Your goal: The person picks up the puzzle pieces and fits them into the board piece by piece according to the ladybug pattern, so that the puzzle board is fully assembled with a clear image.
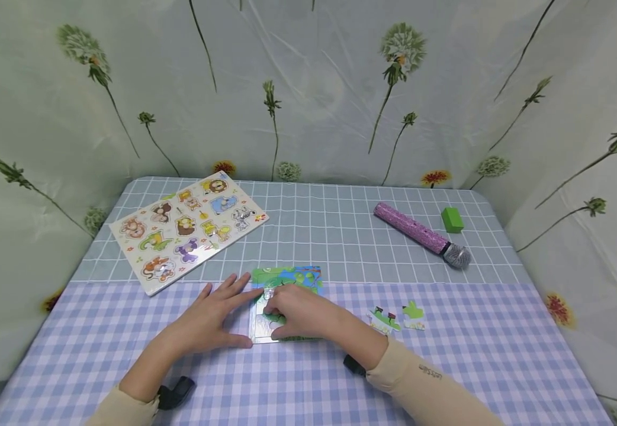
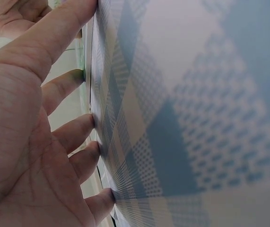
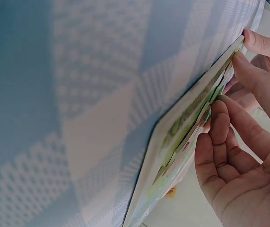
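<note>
A small jigsaw board (image 1: 287, 274) with a green and blue picture lies flat on the checked cloth; part of its left side shows bare backing. At its left edge, my left hand (image 1: 209, 319) has its fingers spread, with the thumb and index fingertips touching the frame. My right hand (image 1: 303, 313) is over the board's middle, thumb and bent index finger around a green puzzle piece (image 1: 273, 319). In the right wrist view the right hand (image 3: 243, 156) has its other fingers curled and its fingertips against the board (image 3: 182, 125). The hand hides much of the board.
Two loose puzzle pieces, one green and white (image 1: 385, 320) and one with a green shape (image 1: 413, 315), lie to the right. An animal peg board (image 1: 196, 234) lies back left. A pink glitter microphone (image 1: 415, 229) and a green block (image 1: 452, 219) are back right.
</note>
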Action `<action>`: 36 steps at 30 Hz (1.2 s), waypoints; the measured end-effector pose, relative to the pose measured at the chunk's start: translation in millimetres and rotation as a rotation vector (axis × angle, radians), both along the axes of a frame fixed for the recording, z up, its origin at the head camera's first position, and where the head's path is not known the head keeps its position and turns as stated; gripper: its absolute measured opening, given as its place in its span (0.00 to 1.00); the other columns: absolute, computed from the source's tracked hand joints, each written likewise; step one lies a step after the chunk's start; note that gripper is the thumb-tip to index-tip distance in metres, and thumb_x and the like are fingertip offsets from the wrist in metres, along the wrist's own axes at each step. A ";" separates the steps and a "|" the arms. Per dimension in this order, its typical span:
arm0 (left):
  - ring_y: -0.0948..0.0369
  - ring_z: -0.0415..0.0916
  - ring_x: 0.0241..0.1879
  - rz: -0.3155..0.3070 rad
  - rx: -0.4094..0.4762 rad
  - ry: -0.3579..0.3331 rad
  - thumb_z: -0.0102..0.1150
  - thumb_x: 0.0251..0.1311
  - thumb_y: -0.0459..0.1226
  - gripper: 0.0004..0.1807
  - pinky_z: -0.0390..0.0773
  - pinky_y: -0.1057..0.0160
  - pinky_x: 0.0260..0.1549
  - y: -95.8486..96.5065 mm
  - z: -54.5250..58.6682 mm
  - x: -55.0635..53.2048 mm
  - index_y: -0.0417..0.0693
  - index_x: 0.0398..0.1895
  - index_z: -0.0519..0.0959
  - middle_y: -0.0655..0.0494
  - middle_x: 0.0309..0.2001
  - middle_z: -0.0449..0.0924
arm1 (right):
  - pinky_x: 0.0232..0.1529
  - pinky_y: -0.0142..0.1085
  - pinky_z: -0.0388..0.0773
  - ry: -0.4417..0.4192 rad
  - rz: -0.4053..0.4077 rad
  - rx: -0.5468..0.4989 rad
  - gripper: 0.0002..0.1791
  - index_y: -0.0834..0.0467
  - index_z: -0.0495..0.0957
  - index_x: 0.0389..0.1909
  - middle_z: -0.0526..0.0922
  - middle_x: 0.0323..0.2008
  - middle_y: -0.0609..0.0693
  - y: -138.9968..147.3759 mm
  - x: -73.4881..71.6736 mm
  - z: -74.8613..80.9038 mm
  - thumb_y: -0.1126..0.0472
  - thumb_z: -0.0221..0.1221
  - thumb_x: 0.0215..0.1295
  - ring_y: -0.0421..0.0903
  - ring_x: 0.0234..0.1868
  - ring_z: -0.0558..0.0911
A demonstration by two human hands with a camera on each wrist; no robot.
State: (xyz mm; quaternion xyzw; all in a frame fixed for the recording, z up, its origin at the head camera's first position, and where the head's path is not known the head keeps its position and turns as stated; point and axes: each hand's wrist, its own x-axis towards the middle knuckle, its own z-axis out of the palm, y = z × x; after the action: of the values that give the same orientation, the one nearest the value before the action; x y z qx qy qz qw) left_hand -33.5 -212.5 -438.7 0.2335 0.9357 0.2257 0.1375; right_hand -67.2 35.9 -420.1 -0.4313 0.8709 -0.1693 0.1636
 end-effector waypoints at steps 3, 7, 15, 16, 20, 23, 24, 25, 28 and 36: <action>0.34 0.50 0.85 0.001 0.002 -0.001 0.78 0.51 0.65 0.53 0.48 0.17 0.74 -0.8 -0.7 0.2 0.66 0.81 0.69 0.45 0.87 0.54 | 0.41 0.22 0.73 -0.007 -0.009 0.005 0.21 0.58 0.91 0.53 0.87 0.38 0.43 -0.7 0.2 0.2 0.55 0.79 0.61 0.33 0.37 0.73; 0.34 0.50 0.85 0.001 0.000 0.000 0.78 0.51 0.65 0.53 0.47 0.17 0.74 -1.0 -0.9 0.4 0.66 0.82 0.69 0.45 0.87 0.54 | 0.42 0.22 0.74 -0.017 -0.023 0.009 0.22 0.58 0.91 0.53 0.87 0.39 0.43 -1.5 0.7 0.3 0.54 0.80 0.60 0.33 0.37 0.73; 0.34 0.50 0.85 -0.003 -0.011 0.004 0.77 0.52 0.65 0.53 0.48 0.17 0.74 0.2 0.9 1.1 0.65 0.81 0.69 0.45 0.87 0.54 | 0.40 0.22 0.74 -0.030 -0.034 0.008 0.22 0.58 0.91 0.53 0.87 0.38 0.42 -2.6 0.3 -0.7 0.54 0.80 0.59 0.33 0.35 0.73; 0.34 0.50 0.85 -0.003 -0.012 0.003 0.77 0.52 0.65 0.52 0.48 0.17 0.74 0.3 1.0 1.2 0.65 0.81 0.69 0.45 0.87 0.54 | 0.40 0.22 0.74 -0.029 -0.032 0.008 0.22 0.58 0.91 0.53 0.87 0.38 0.42 -2.6 0.2 -0.7 0.53 0.80 0.60 0.33 0.35 0.73; 0.34 0.50 0.85 -0.003 -0.014 0.005 0.77 0.52 0.65 0.52 0.48 0.17 0.74 0.7 1.3 1.1 0.64 0.81 0.69 0.44 0.87 0.54 | 0.40 0.22 0.74 -0.030 -0.031 0.006 0.22 0.58 0.91 0.53 0.88 0.38 0.43 -2.5 0.1 0.1 0.53 0.79 0.61 0.32 0.35 0.73; 0.34 0.50 0.85 -0.004 -0.016 0.010 0.77 0.52 0.65 0.52 0.48 0.17 0.74 0.5 1.3 1.3 0.64 0.82 0.69 0.44 0.87 0.54 | 0.41 0.22 0.74 -0.031 -0.036 0.008 0.21 0.57 0.91 0.53 0.88 0.39 0.42 -2.9 0.4 0.8 0.53 0.79 0.61 0.32 0.36 0.73; 0.34 0.50 0.85 -0.003 -0.016 0.011 0.77 0.52 0.65 0.52 0.48 0.17 0.74 0.5 1.3 1.4 0.64 0.82 0.69 0.44 0.87 0.54 | 0.40 0.22 0.74 -0.031 -0.039 0.009 0.21 0.57 0.91 0.52 0.87 0.38 0.42 -3.1 0.6 1.0 0.53 0.79 0.61 0.32 0.36 0.73; 0.34 0.50 0.85 -0.003 -0.016 0.012 0.77 0.52 0.65 0.52 0.48 0.17 0.74 0.4 1.4 1.5 0.64 0.82 0.69 0.44 0.87 0.54 | 0.40 0.22 0.74 -0.032 -0.042 0.008 0.21 0.57 0.91 0.52 0.87 0.38 0.42 -3.5 0.8 0.9 0.53 0.79 0.60 0.32 0.36 0.73; 0.34 0.50 0.85 -0.001 -0.015 0.013 0.78 0.52 0.64 0.53 0.48 0.17 0.74 0.3 1.7 1.9 0.64 0.82 0.69 0.44 0.87 0.54 | 0.40 0.22 0.74 -0.023 -0.050 0.005 0.19 0.57 0.91 0.51 0.87 0.38 0.43 -4.9 1.4 0.7 0.55 0.79 0.61 0.33 0.36 0.74; 0.35 0.50 0.85 -0.003 -0.018 0.014 0.77 0.52 0.64 0.53 0.48 0.17 0.74 -0.1 0.7 1.8 0.65 0.82 0.68 0.45 0.87 0.54 | 0.44 0.24 0.80 0.009 -0.064 -0.010 0.12 0.58 0.92 0.47 0.91 0.42 0.47 -7.8 -0.2 -0.8 0.60 0.76 0.65 0.35 0.40 0.82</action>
State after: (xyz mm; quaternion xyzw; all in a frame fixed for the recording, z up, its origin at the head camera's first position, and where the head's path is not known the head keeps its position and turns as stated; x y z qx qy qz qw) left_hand -31.6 -212.6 -438.0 0.2354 0.9383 0.2154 0.1332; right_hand -67.4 28.1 -420.9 -0.4046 0.8842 -0.1772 0.1521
